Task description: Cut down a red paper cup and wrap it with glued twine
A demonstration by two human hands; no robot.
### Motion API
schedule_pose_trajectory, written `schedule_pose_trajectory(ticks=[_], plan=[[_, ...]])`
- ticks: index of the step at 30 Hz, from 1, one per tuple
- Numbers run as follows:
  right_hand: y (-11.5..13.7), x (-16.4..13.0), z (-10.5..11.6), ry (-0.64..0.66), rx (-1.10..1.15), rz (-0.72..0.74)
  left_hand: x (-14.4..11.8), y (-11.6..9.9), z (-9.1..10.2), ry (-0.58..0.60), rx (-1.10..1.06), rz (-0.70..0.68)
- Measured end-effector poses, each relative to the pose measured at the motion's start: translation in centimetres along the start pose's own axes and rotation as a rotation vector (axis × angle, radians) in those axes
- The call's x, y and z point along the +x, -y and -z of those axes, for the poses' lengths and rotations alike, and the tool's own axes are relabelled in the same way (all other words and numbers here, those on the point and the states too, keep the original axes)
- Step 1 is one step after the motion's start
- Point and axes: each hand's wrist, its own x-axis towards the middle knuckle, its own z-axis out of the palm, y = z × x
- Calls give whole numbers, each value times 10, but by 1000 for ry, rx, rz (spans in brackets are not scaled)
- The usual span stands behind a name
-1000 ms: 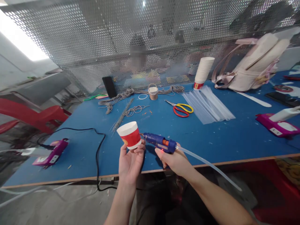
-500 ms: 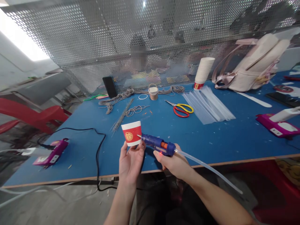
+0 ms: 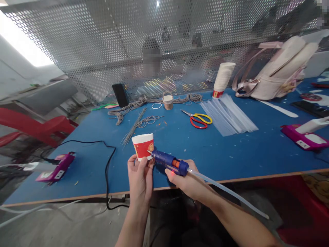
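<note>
My left hand (image 3: 138,176) holds a red and white paper cup (image 3: 142,146) upside down over the near edge of the blue table (image 3: 231,154). My right hand (image 3: 186,180) grips a blue glue gun (image 3: 168,162) with a clear glue stick (image 3: 226,192) trailing from its back. The gun's nozzle touches the cup's right side, near a gold emblem. A small red light glows on the gun's handle.
On the table lie yellow and red scissors (image 3: 199,120), clear glue sticks (image 3: 228,116), a stack of paper cups (image 3: 222,79), grey cord (image 3: 128,109), a phone (image 3: 120,95), a pink bag (image 3: 277,73), purple power strips (image 3: 55,168) and a black cable (image 3: 106,161). People sit behind the perforated screen (image 3: 102,51).
The cup has turned in my left hand and dropped slightly toward me. The glue gun has followed it left and nearer, its nozzle now lower on the cup's side.
</note>
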Motion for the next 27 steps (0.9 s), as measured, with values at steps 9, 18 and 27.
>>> schedule_pose_trajectory(ticks=[9, 18, 27], plan=[[3, 1, -2, 80, 20, 55, -1, 5, 3, -89, 179, -259], [-5, 1, 2, 44, -23, 43, 1, 7, 9, -64, 436, -470], [14, 2, 3, 97, -27, 121, 3, 7, 25, 102, 912, -924]])
